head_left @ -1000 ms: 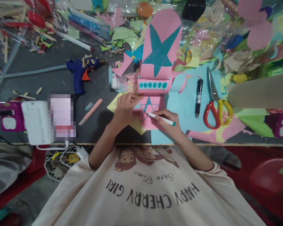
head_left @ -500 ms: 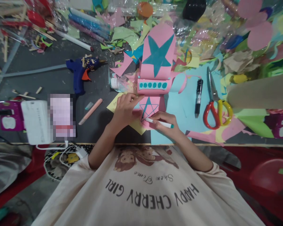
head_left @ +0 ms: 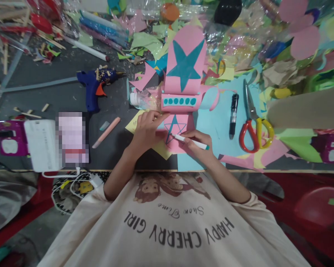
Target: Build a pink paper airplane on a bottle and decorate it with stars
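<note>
A pink paper piece lies near the table's front edge, with a star outlined on it and partly coloured teal. My right hand grips a white marker with a teal end, its tip on the star. Flat on the left side of that pink paper, my left hand rests with its fingers stretched out. Just beyond stands a pink paper craft bearing a large teal star, and below that star runs a pale blue strip with a row of teal dots.
To the right lie scissors and a black pen on light blue paper. A blue glue gun, a pink marker and a white power bank are on the left. Paper scraps and plastic crowd the back.
The marker's tip has moved slightly up and right along the star, and my right hand has shifted with it. My left hand stays in place on the paper.
</note>
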